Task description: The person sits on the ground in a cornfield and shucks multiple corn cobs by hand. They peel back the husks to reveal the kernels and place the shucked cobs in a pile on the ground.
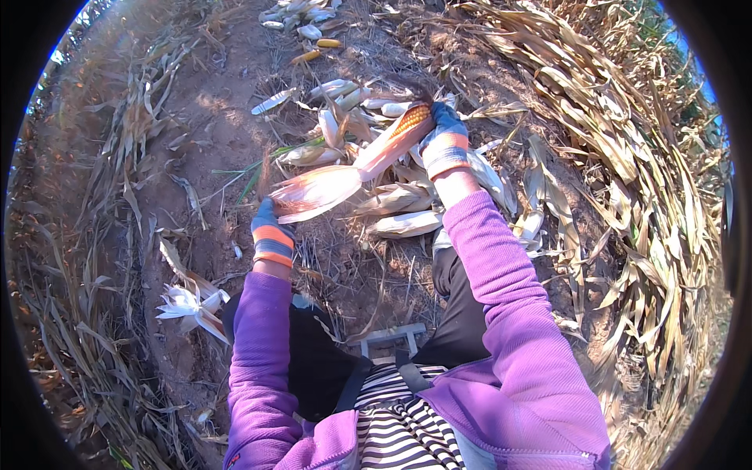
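Held up between my gloved hands is a corn ear point(411, 120), its yellow kernels bare near the tip and dark silk at the end. My right hand point(445, 135) grips the ear at that upper end. A long pale husk point(320, 187) stretches from the ear down to the left, where my left hand point(272, 230) pinches its far end. Below the ear, a heap of unhusked corn ears point(405, 225) lies on the soil, partly hidden by my right arm.
Two husked yellow cobs point(329, 43) lie farther off, near another pile of ears point(299, 13). Torn white husks point(191, 306) rest left of my knee. Dry corn stalks point(587, 100) bank up on the right, with more stalks point(111, 153) at left. A metal frame point(393, 333) shows between my legs.
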Motion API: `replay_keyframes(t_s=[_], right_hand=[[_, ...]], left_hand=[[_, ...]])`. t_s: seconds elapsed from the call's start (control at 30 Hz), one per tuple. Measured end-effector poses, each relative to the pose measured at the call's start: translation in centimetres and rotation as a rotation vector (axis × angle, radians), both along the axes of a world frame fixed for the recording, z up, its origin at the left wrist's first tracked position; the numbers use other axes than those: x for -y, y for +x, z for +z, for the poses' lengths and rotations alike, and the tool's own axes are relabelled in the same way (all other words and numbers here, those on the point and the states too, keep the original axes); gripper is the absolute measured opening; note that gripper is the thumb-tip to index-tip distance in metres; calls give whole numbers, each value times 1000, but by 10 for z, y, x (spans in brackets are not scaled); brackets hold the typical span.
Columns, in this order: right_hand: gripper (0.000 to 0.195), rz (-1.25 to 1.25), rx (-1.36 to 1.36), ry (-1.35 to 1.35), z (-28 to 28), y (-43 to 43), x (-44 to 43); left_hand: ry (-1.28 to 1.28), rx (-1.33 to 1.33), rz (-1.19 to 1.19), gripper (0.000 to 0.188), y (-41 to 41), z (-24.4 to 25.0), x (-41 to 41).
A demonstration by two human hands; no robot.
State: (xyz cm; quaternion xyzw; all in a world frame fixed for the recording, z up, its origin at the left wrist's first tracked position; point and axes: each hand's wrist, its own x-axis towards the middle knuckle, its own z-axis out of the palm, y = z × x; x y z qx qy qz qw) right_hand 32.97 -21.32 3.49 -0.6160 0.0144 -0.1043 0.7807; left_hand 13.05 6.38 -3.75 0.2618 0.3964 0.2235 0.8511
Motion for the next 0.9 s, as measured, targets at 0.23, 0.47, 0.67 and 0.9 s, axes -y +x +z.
replay_keyframes(t_s=[0.23,0.47,0.67,0.9], right_hand=[[13,102,17,148,24,-20,-5],[14,147,273,-195,-5,-27,-26],[11,369,46,20,4,-73,-56],[15,445,-5,81,1,-83,-62]], left_hand=[[535,-25,163,20,8,10,1],[249,126,-602,36,10,40,70],[-231,-2,-704,55,16,17,88],[-481,116,-468,67,22,8,97]])
